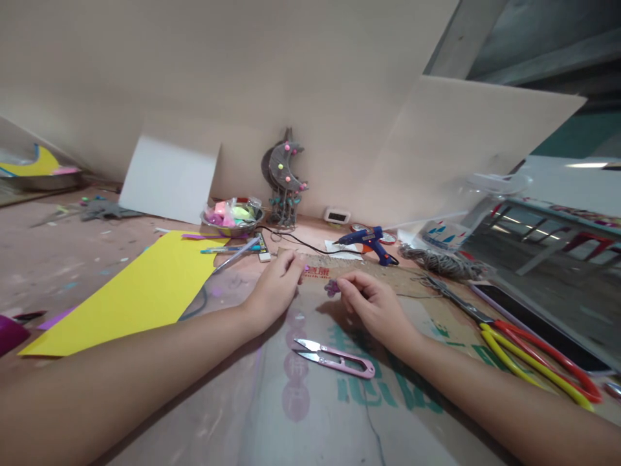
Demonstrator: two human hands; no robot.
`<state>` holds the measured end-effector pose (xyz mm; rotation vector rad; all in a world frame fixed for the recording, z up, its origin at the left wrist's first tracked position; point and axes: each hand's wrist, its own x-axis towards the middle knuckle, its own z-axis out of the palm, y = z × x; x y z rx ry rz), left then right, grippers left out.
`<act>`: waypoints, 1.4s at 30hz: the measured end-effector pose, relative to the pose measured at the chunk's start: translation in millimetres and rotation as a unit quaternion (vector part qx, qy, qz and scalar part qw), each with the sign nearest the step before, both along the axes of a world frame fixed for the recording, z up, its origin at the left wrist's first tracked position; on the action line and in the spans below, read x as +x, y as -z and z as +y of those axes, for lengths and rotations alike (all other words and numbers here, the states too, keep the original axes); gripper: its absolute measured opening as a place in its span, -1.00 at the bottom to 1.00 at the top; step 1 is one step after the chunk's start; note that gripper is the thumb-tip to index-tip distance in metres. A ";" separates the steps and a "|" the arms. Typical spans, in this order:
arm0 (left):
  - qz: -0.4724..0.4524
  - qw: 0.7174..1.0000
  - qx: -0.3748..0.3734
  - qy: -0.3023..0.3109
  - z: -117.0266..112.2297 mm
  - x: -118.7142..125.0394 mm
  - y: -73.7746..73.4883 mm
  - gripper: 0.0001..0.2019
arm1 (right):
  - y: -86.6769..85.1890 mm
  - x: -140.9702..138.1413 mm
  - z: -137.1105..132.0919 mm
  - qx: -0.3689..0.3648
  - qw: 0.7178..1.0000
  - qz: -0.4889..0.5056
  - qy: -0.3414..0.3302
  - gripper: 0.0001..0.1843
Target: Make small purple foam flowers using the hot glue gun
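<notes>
Between the thumb and fingers of my right hand is a small dark purple flower-shaped piece, held just above the printed sheet. My left hand is closed close to the sheet, its fingertips pinched together. A tiny purple bit shows at those fingertips, too small to name. Pink thread snips lie on the sheet nearer to me, blades pointing left. Beyond my hands a blue glue gun rests with its nozzle to the left.
Yellow paper lies left, with pens beside it. A bowl of colourful pieces and a grey moon ornament stand at the back. On the right are grey yarn, red-and-yellow-handled scissors and a phone.
</notes>
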<state>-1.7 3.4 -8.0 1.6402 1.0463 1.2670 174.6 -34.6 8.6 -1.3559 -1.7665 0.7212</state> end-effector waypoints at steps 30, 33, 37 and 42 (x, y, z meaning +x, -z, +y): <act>0.137 0.980 0.137 0.049 -12.8 -0.6 -6.4 -0.93 | -30.4 2.9 -42.6 0.144 0.862 -0.413 -0.257 -0.60; 0.130 0.983 0.114 0.053 -13.3 -0.7 -7.4 -0.93 | -15.3 -0.8 -42.1 0.181 0.841 -0.448 -0.243 -0.80; 0.114 0.974 0.179 0.077 -12.7 -0.6 -5.3 -0.94 | -1.1 -0.5 -42.1 0.242 0.816 -0.465 -0.242 -0.79; 0.101 0.948 0.283 0.105 -10.7 -0.6 -1.7 -0.96 | -15.0 5.2 -49.2 0.324 0.843 -0.335 -0.269 -0.61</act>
